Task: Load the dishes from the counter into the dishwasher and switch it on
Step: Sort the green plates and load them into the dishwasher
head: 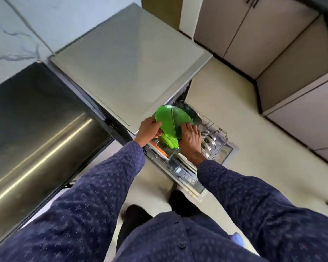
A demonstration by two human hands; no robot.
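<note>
A bright green leaf-shaped plate (173, 118) is held tilted above the pulled-out lower dishwasher rack (219, 137). My left hand (150, 130) grips its left edge. My right hand (190, 138) holds its lower right edge, fingers curled under it. More green plates (170, 142) stand in the rack right below, next to an orange-rimmed dish (160, 150). Steel bowls or lids (208, 141) sit in the rack's right part. White plates (186, 163) stand in the near part. The open dishwasher door (189, 188) lies below the rack.
The dishwasher's grey top (129, 67) is right behind the rack. A steel fridge (36, 129) stands to the left. Beige cabinets (273, 40) line the right side across a pale floor (254, 148). My feet (136, 214) stand just before the open door.
</note>
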